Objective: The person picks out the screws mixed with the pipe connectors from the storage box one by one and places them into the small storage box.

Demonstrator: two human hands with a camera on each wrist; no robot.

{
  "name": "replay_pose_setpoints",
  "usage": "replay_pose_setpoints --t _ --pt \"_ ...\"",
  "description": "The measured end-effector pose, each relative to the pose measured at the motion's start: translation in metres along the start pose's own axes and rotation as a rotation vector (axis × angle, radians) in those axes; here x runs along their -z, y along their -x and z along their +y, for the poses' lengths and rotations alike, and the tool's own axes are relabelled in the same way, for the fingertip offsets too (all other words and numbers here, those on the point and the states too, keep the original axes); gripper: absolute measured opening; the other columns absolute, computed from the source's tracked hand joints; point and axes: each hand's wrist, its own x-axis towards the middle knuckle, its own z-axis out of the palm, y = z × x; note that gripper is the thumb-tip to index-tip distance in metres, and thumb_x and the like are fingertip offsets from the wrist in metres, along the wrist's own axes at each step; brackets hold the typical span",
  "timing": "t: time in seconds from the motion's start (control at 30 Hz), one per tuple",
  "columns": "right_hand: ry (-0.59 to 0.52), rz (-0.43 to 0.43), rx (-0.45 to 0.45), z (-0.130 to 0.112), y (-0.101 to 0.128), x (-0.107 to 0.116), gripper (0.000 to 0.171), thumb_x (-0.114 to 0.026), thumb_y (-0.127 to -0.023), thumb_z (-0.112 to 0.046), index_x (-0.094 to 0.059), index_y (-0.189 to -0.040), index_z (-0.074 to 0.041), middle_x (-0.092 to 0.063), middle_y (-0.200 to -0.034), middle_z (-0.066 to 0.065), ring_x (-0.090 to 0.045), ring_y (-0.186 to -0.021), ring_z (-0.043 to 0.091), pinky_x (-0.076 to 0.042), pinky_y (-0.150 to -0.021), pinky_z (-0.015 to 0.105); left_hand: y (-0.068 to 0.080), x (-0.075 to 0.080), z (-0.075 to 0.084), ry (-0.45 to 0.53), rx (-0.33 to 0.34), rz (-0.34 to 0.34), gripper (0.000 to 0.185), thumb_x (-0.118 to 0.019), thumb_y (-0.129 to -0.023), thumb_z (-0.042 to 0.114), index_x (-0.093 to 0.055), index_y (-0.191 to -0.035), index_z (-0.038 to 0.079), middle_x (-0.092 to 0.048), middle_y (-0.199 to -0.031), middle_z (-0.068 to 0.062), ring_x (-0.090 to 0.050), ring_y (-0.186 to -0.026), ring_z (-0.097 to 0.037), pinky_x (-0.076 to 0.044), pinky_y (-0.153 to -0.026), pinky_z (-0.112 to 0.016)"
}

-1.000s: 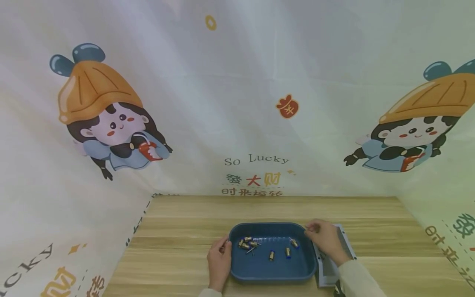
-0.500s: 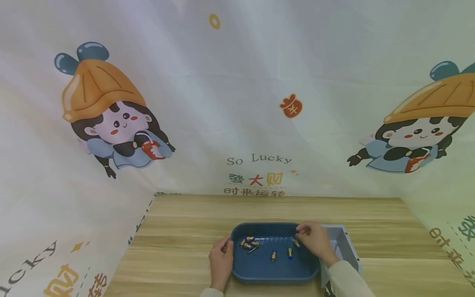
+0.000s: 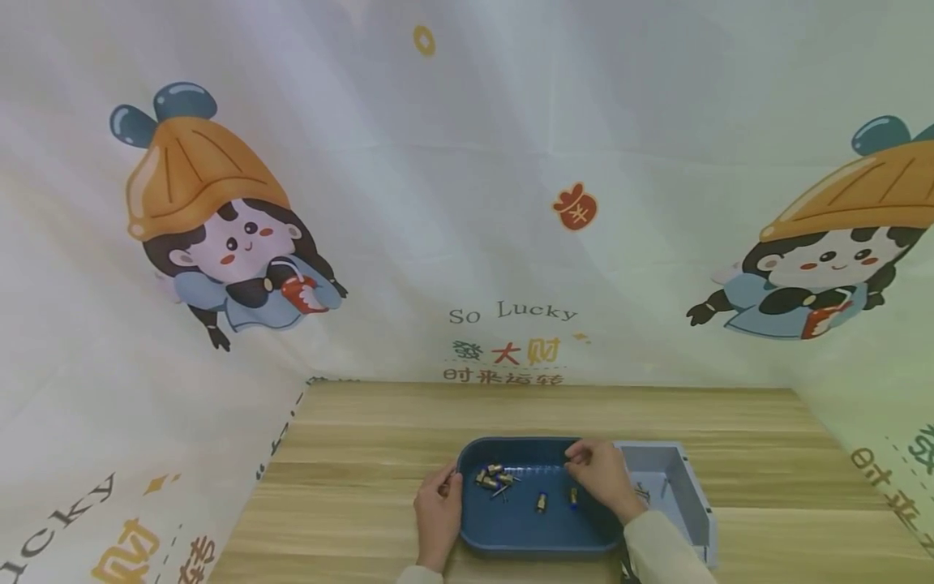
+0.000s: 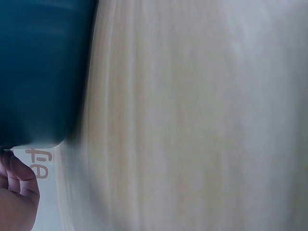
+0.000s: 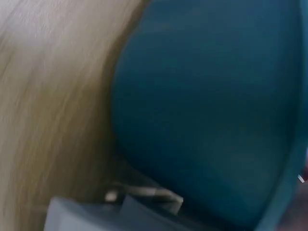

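Observation:
A dark blue tray (image 3: 511, 445) sits on the wooden table (image 3: 365, 454) in the head view. Several small brass fittings (image 3: 493, 477) lie in it, most near its left side, with two (image 3: 541, 503) nearer the middle. My left hand (image 3: 436, 513) holds the tray's left rim, and its fingers (image 4: 17, 185) show beside the tray's corner (image 4: 38, 72) in the left wrist view. My right hand (image 3: 598, 478) hovers over the tray's right part with bent fingers. What lies under it is hidden. The right wrist view shows only a blurred tray wall (image 5: 207, 110).
A grey open box (image 3: 674, 487) stands against the tray's right side and shows as a blurred edge (image 5: 96, 216) in the right wrist view. Printed cloth walls (image 3: 467, 203) close in the table at the back and both sides. Bare wood (image 4: 192, 120) stretches left of the tray.
My right hand has moved left from above the grey box to over the tray's right part. The left hand has stayed on the tray's rim.

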Motion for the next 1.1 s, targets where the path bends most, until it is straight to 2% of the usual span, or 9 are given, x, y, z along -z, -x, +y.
replay_pose_setpoints --t 0.2,0.43,1.1 --pt "-0.037 -0.019 0.005 -0.001 0.001 -0.012 0.01 -0.072 -0.071 0.005 -0.067 -0.078 0.001 -0.065 -0.068 0.004 -0.058 -0.062 0.012 -0.048 -0.056 0.025 0.001 0.001 0.0 0.003 -0.007 -0.004 0.019 -0.064 -0.086 0.001 -0.071 -0.104 -0.002 -0.063 -0.084 -0.007 -0.051 -0.071 -0.007 -0.044 -0.061 -0.017" --pt "-0.029 -0.015 0.027 -0.004 0.002 -0.025 0.011 -0.072 -0.068 0.005 -0.068 -0.075 -0.002 -0.065 -0.066 0.003 -0.057 -0.058 0.01 -0.047 -0.053 0.024 0.001 0.001 -0.002 0.009 -0.014 0.0 0.019 -0.065 -0.085 0.0 -0.071 -0.103 -0.001 -0.064 -0.084 -0.007 -0.052 -0.072 -0.007 -0.045 -0.063 -0.017" --pt "-0.001 -0.068 0.033 -0.01 -0.001 -0.055 0.01 -0.073 -0.069 0.003 -0.068 -0.076 -0.003 -0.065 -0.068 0.003 -0.057 -0.06 0.01 -0.046 -0.054 0.023 0.0 0.001 -0.002 0.024 -0.01 -0.008 0.02 -0.065 -0.085 0.001 -0.07 -0.104 -0.002 -0.064 -0.086 -0.008 -0.052 -0.072 -0.007 -0.045 -0.063 -0.017"
